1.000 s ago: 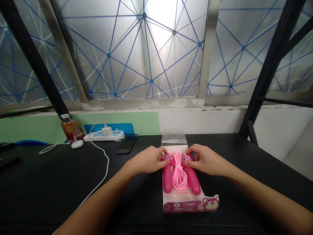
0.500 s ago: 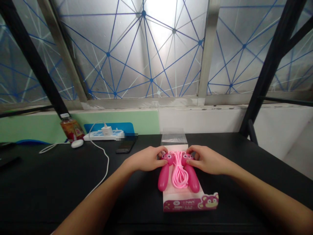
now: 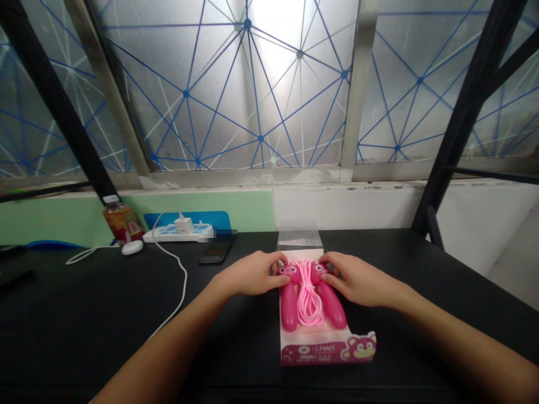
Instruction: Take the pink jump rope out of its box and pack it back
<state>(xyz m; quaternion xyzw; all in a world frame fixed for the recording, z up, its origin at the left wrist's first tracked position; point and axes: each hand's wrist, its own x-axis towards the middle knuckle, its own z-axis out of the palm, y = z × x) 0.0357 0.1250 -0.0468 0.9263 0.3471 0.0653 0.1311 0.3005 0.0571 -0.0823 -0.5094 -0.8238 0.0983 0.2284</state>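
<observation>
A pink jump rope [image 3: 310, 306] with two bear-faced handles lies on an open pink-and-white box [image 3: 314, 353], its cord bundled between the handles. My left hand [image 3: 261, 273] pinches the top of the left handle [image 3: 289, 308] between thumb and fingers. On the other side, my right hand [image 3: 357, 276] grips the head of the right handle [image 3: 333, 307] the same way. Both handles point down toward me, lower ends slightly apart. A clear plastic flap [image 3: 300, 238] stretches out behind the box. The box front has a printed bear cut-out [image 3: 362, 346] at its right corner.
On the black table [image 3: 105, 320], a phone [image 3: 217, 249] lies left of the box. Further back are a white power strip [image 3: 162, 233] with a charger [image 3: 184, 225], a drink bottle [image 3: 123, 220] and a small white case [image 3: 132, 247]. A white cable [image 3: 184, 280] runs toward me.
The left handle's lower end has swung right, onto the box. The right handle has shifted slightly too. Both hands keep their hold.
</observation>
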